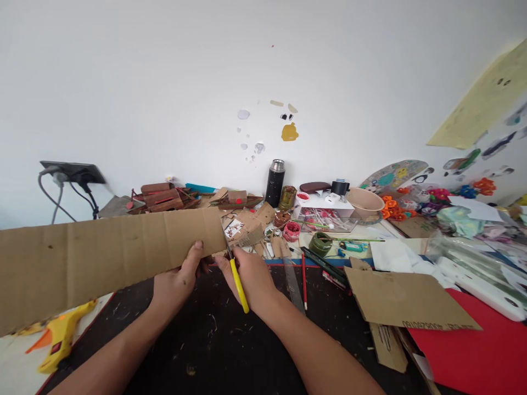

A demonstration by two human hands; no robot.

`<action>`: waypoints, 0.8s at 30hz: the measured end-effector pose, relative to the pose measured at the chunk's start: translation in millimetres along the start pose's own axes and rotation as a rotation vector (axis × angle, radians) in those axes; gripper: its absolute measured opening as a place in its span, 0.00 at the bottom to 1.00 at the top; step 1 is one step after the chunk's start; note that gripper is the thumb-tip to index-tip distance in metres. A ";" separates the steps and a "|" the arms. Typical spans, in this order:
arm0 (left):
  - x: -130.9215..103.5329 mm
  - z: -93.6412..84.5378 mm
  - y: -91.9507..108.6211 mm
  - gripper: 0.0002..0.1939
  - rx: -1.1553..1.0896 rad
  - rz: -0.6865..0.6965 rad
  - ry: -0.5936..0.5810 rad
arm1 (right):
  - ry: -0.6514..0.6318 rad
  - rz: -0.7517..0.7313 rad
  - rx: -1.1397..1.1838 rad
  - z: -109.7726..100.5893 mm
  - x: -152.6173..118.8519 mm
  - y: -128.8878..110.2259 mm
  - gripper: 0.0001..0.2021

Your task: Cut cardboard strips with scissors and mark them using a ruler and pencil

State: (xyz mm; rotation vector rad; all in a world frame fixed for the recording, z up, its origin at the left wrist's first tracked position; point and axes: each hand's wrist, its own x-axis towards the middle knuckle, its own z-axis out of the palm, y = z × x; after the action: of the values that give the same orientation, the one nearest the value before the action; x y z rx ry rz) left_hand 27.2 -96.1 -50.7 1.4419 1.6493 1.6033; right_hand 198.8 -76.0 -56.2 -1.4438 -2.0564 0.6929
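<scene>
A long strip of brown cardboard (111,247) reaches from the left edge of the head view to the middle. My left hand (181,274) grips its lower edge close to the right end, thumb on the front face. My right hand (253,277) is closed around yellow-handled scissors (237,285). The blades point up beside the cardboard's right end; whether they touch it I cannot tell. Both hands are above a dark work mat (197,340).
A yellow glue gun (61,334) lies at the lower left. Behind the hands are cardboard scraps (247,225), a black thermos (275,184) and a green paint jar (320,244). A red pencil (304,280), a steel ruler (293,282) and a cardboard piece (407,299) lie to the right.
</scene>
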 end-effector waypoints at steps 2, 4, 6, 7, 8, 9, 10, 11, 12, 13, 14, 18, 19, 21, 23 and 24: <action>0.1 0.8 0.6 0.27 0.001 -0.010 -0.016 | 0.007 0.000 -0.001 1.8 0.6 1.6 0.19; 0.2 1.7 0.3 0.27 0.011 -0.020 -0.016 | 0.015 -0.004 0.015 3.6 1.2 3.2 0.20; 0.3 2.7 0.0 0.27 0.027 -0.029 -0.014 | 0.022 -0.004 0.034 4.8 1.8 4.4 0.20; 0.2 3.3 0.1 0.28 0.036 -0.031 -0.017 | 0.025 -0.003 0.043 5.1 2.1 4.7 0.20; 0.2 3.8 0.4 0.29 0.042 -0.032 -0.027 | 0.028 0.000 0.052 5.2 2.3 4.9 0.20; 0.1 4.4 1.1 0.29 0.039 -0.035 -0.042 | 0.031 0.003 0.062 5.2 2.5 5.0 0.21; 0.2 5.0 1.9 0.30 0.028 -0.040 -0.057 | 0.037 0.004 0.072 5.3 2.6 5.1 0.21; 0.3 5.6 2.6 0.30 0.011 -0.046 -0.073 | 0.045 0.002 0.088 5.5 2.6 5.3 0.22; 0.5 6.2 3.2 0.31 -0.011 -0.050 -0.084 | 0.050 -0.002 0.115 5.9 2.5 5.6 0.23; 0.8 6.7 3.3 0.31 -0.035 -0.052 -0.089 | 0.047 0.000 0.161 6.8 2.4 6.3 0.24; 1.2 7.2 2.9 0.30 -0.059 -0.052 -0.090 | 0.034 0.010 0.233 7.9 2.4 7.2 0.25; 3.7 7.6 -4.9 0.26 -0.171 -0.091 -0.059 | -0.073 0.119 0.656 12.9 4.4 13.0 0.28; 4.4 7.4 -7.4 0.25 -0.199 -0.109 -0.059 | -0.082 0.136 0.732 13.5 5.5 14.4 0.29; 5.8 6.9 -11.4 0.24 -0.223 -0.132 -0.059 | -0.089 0.141 0.810 13.3 7.5 15.9 0.31; 7.0 6.3 -13.4 0.25 -0.210 -0.135 -0.050 | -0.127 0.139 0.834 12.5 8.8 15.9 0.33; 7.7 5.9 -13.7 0.26 -0.198 -0.133 -0.043 | -0.159 0.136 0.838 12.3 9.1 15.5 0.34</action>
State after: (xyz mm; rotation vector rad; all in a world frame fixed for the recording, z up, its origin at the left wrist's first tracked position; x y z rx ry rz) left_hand 24.3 -84.0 -61.9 1.2325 1.4830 1.6000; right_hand 198.3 -64.1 -74.4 -1.0410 -1.4596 1.5319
